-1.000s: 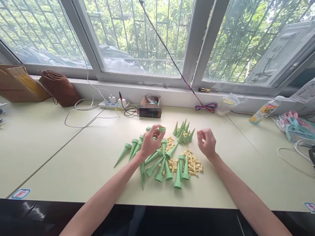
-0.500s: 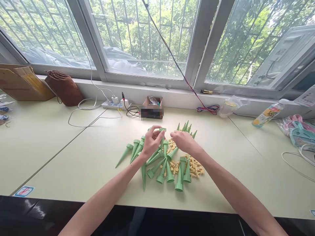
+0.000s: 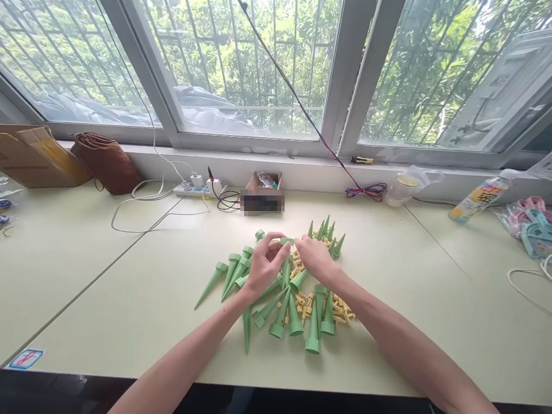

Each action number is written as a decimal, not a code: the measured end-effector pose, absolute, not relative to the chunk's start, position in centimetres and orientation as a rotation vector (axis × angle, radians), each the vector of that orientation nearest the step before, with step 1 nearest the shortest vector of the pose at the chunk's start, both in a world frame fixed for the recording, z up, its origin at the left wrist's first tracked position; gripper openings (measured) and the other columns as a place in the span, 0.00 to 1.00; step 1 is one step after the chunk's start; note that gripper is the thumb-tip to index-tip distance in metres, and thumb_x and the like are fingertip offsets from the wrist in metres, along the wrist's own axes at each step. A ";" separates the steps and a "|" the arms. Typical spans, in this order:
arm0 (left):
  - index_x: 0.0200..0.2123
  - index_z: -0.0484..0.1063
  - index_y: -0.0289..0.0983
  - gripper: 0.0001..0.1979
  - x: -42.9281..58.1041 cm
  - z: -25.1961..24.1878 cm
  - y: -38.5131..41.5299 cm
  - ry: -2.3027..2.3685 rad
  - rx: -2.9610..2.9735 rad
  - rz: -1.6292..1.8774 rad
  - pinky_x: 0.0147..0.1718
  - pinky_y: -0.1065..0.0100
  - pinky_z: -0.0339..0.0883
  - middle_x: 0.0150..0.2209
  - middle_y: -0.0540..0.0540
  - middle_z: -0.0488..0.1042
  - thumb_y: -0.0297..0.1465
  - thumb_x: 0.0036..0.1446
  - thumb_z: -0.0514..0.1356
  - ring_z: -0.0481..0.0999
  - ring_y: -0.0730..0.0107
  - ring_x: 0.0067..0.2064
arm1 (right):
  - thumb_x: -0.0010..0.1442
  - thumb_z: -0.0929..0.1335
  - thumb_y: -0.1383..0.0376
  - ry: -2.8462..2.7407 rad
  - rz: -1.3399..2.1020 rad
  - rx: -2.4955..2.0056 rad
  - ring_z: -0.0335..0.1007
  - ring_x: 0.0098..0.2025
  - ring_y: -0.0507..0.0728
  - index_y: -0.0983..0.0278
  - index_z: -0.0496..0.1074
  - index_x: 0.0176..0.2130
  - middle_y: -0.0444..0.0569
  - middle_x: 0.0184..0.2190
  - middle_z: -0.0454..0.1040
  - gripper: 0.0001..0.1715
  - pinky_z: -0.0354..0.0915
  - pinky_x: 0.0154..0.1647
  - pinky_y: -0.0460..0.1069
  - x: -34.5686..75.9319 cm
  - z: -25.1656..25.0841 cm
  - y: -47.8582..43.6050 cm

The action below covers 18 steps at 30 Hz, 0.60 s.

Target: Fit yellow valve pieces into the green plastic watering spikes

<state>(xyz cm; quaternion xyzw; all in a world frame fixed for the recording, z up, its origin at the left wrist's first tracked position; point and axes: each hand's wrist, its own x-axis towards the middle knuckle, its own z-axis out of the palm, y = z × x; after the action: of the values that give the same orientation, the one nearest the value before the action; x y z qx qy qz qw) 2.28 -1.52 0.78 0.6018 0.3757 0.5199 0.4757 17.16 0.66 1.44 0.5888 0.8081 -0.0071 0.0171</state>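
My left hand (image 3: 264, 265) is closed around a green plastic spike with a wide ribbed cap (image 3: 286, 241), the cap end up. The closed fingers of my right hand (image 3: 317, 259) meet at the right side of that cap; whatever they pinch is hidden. Below and around both hands lie several loose green spikes (image 3: 212, 284), some with ribbed caps, others showing a wide flared end. Small pale-yellow plastic pieces (image 3: 304, 305) are heaped among them. Behind my right hand, a cluster of green spikes (image 3: 326, 225) stands with points up.
Along the back of the pale table (image 3: 129, 299) are a small cardboard box (image 3: 252, 183), a power strip (image 3: 190, 190) with cables, a brown drawstring bag (image 3: 107, 164) and a large carton (image 3: 38, 158). A bottle (image 3: 478, 198) and bagged pink and blue items (image 3: 537, 233) lie at right.
My right hand has moved left and now meets the cap of the spike in my left hand. The camera view has shifted slightly.
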 end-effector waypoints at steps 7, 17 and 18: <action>0.41 0.68 0.40 0.14 2.5 1.2 -1.8 0.929 1.430 1.257 0.14 0.75 0.50 0.21 0.54 0.67 0.42 0.57 0.63 0.56 0.80 0.17 | 0.62 0.61 0.79 2.475 -0.074 1.841 0.77 0.38 0.57 0.67 0.68 0.44 0.55 0.40 0.73 0.13 0.67 0.33 0.46 17.0 1.6 0.8; 0.42 0.67 0.40 0.14 2.3 1.0 -1.6 0.931 1.432 1.230 0.14 0.76 0.53 0.21 0.54 0.68 0.41 0.58 0.62 0.59 0.78 0.18 | 0.62 0.62 0.80 2.467 -0.054 1.844 0.77 0.38 0.57 0.66 0.65 0.44 0.56 0.42 0.72 0.14 0.67 0.32 0.45 16.9 0.7 0.8; 0.42 0.67 0.40 0.14 2.3 1.0 -1.6 0.932 1.432 1.233 0.14 0.76 0.53 0.22 0.53 0.68 0.42 0.58 0.62 0.60 0.78 0.18 | 0.62 0.62 0.79 2.464 -0.055 1.846 0.77 0.37 0.57 0.66 0.65 0.44 0.56 0.42 0.71 0.13 0.66 0.32 0.45 16.9 0.7 0.8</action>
<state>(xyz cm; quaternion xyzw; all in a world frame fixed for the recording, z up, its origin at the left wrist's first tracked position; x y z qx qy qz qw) 2.28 -1.56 0.98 0.5908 0.3844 0.5087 0.4944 16.92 0.80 0.67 0.5991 0.7999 -0.0179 0.0312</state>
